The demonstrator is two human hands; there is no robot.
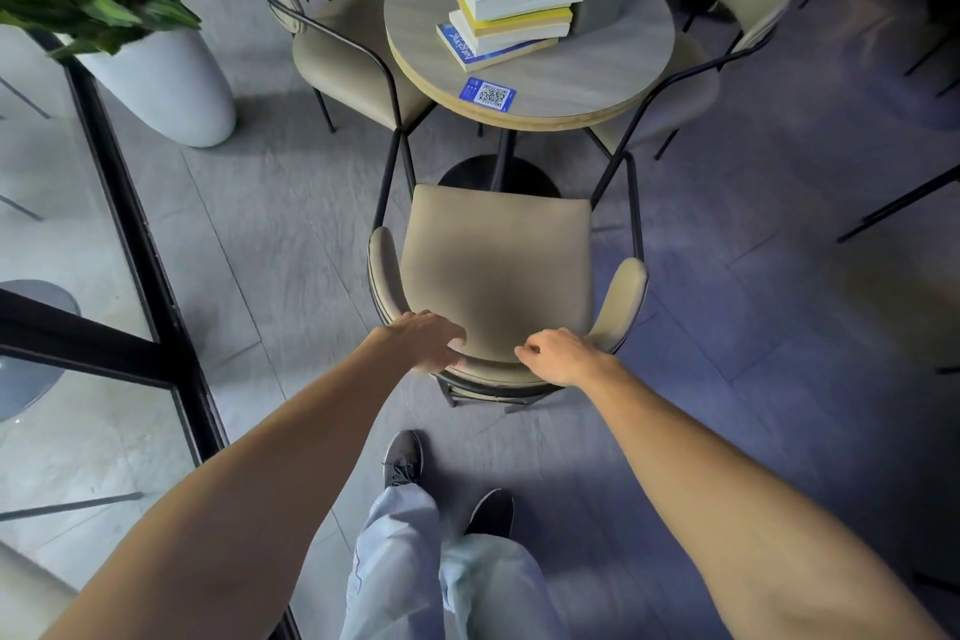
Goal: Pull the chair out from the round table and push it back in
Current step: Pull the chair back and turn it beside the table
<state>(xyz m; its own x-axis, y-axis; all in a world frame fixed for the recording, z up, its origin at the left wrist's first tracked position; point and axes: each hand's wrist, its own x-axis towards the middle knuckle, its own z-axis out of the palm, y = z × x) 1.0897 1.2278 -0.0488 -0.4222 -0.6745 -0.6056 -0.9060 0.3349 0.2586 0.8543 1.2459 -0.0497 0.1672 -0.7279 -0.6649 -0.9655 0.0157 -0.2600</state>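
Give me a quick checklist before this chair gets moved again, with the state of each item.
1. Left hand on the chair backrest: ok.
2. Right hand on the backrest: ok.
3. Firm grip, fingers fully wrapped: cannot tell.
4. Seat clear of the round table edge: ok.
5. Floor between chair and table base free: ok.
6. Stack of books well inside the tabletop: ok.
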